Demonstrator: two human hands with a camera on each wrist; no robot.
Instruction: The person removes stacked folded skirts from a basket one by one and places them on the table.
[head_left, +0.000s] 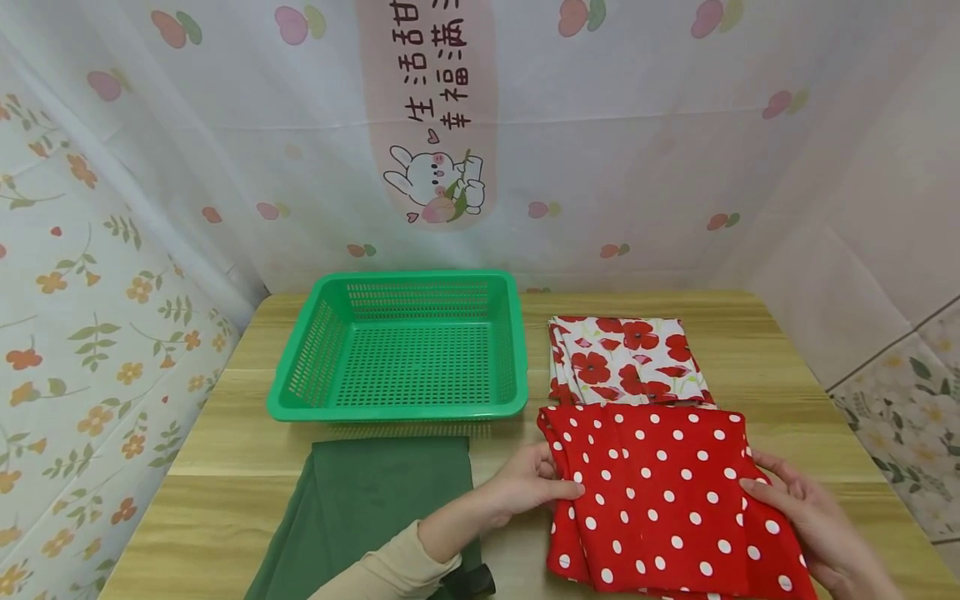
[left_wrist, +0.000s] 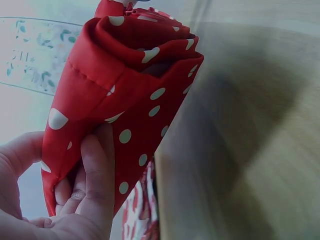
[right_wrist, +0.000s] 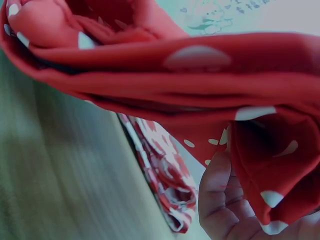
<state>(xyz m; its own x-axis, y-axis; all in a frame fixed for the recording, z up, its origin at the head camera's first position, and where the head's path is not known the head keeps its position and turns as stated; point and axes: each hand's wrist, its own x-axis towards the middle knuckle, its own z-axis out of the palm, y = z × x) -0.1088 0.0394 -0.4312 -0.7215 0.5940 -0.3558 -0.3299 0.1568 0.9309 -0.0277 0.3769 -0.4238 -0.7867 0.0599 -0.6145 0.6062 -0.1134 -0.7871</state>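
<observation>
A folded red cloth with white polka dots [head_left: 660,500] is held between both hands at the right of the table. My left hand [head_left: 528,483] pinches its left edge, thumb on top and fingers beneath. My right hand [head_left: 806,512] grips the right edge the same way, its thumb over the cloth. The left wrist view shows the polka-dot cloth [left_wrist: 135,95] in stacked layers with fingers tucked under it. In the right wrist view, thick folds of the cloth [right_wrist: 150,85] hide part of the right hand [right_wrist: 225,205].
Behind the dotted cloth lies a folded white cloth with red poppies [head_left: 630,358]. A green plastic basket [head_left: 517,375] stands at the back left of the wooden table [head_left: 202,500]. A folded dark green cloth [head_left: 390,492] lies in front of it, partly under my left forearm. Printed curtains [head_left: 585,167] surround the table.
</observation>
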